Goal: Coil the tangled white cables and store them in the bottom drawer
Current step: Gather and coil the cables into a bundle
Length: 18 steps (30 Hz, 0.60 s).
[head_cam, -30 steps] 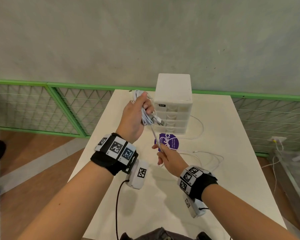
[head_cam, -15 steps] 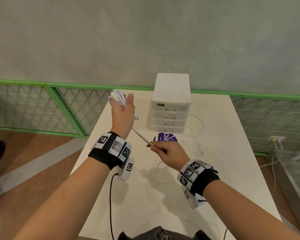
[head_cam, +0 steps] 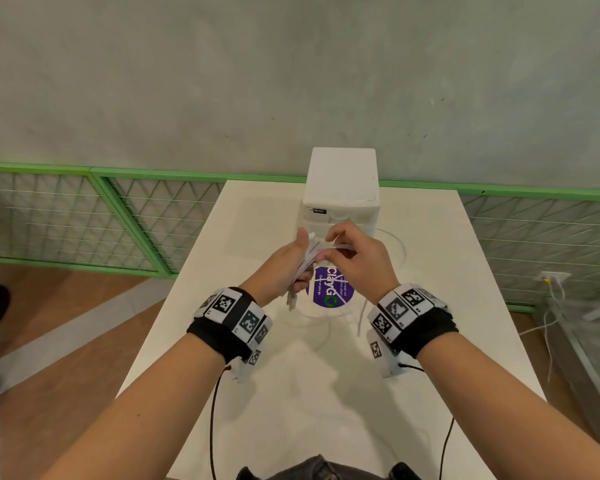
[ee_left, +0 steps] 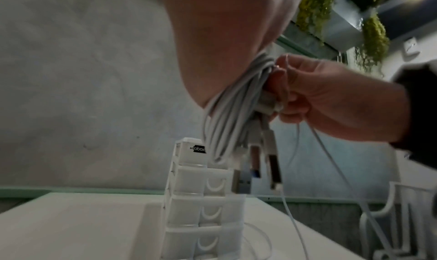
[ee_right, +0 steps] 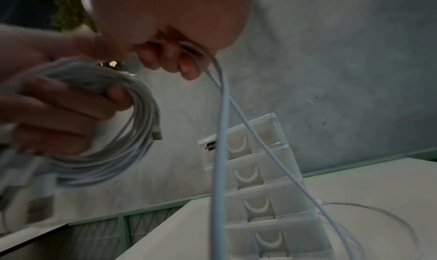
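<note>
My left hand [head_cam: 293, 261] grips a coiled bundle of white cables [head_cam: 308, 256] above the table, in front of the white drawer unit [head_cam: 342, 188]. In the right wrist view the coil [ee_right: 113, 133] loops round the left fingers [ee_right: 71, 110]. USB plugs [ee_left: 260, 163] hang below the bundle. My right hand [head_cam: 352, 258] pinches a loose white strand [ee_right: 220, 114] right beside the coil, and that strand trails down to the table. All drawers of the unit [ee_right: 257, 189] are closed.
More loose white cable [head_cam: 395, 244] lies on the white table [head_cam: 447, 306] right of the drawer unit. A purple round sticker [head_cam: 329, 291] sits under the hands. A green mesh fence [head_cam: 118, 216] runs behind the table, before a grey wall.
My left hand came back from the far left toward the drawer unit with the coil. My right hand rose and moved forward, bringing the loose strand up to the bundle.
</note>
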Available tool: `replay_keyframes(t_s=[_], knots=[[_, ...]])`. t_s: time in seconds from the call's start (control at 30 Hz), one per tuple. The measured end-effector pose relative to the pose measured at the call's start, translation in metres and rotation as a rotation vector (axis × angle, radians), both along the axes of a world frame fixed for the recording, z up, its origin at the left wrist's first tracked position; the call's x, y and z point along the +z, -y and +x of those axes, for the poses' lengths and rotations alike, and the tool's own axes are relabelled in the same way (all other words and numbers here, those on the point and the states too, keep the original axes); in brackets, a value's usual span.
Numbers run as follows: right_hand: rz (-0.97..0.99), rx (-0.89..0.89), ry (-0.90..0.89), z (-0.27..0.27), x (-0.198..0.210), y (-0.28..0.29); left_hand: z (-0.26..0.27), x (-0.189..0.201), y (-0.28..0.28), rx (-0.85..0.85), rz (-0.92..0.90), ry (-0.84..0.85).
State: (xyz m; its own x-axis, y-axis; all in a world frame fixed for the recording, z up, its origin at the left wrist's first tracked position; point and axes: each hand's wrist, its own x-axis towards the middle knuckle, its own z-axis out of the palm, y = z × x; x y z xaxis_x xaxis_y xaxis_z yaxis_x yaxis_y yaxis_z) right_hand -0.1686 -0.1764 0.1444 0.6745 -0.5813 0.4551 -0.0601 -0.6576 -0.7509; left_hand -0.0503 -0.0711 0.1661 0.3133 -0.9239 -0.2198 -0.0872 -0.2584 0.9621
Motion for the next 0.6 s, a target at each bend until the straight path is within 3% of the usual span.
replay_keyframes(t_s=[0.07,0.23,0.47,0.6], knots=[[0.021,0.025,0.009,0.001,-0.001,0.007,-0.002,0.000,-0.001,-0.040,-0.005,-0.082],[0.045,-0.028,0.080,0.000,-0.012,0.031,-0.002,0.003,-0.009,-0.117,-0.002,0.001],[0.172,-0.021,0.081,-0.002,-0.028,0.028,-0.009,0.012,-0.009,-0.150,-0.035,-0.223],[0.240,-0.030,-0.001,-0.008,-0.043,0.014,-0.006,0.017,-0.004,-0.059,-0.117,-0.311]])
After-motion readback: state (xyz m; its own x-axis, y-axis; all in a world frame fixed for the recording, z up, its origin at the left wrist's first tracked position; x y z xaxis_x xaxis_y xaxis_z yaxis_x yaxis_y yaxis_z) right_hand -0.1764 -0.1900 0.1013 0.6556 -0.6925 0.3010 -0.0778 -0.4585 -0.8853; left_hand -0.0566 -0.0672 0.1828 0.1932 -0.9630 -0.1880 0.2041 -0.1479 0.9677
